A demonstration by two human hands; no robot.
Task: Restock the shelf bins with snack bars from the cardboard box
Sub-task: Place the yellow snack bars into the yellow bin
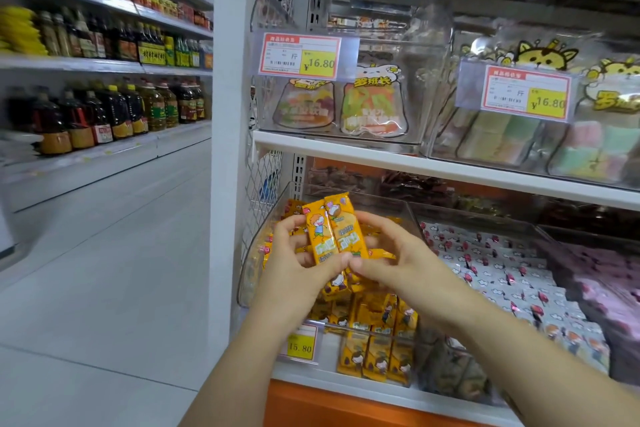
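As forearms [239,360] converge | left hand [294,267] grips snack bars [334,232] | right hand [398,260] pinches them

One wide-angle view, worn on the person's head, faces forward and slightly down, close to a white metal shelf unit [381,153]. The forearms enter from the bottom edge. The left hand [294,270] and right hand [398,260] grip orange-wrapped snack bars [334,229] near the centre, above a clear plastic bin [250,267]. The frame's left third looks along a pale tiled aisle floor [104,270] past shelves of dark bottles [104,114].
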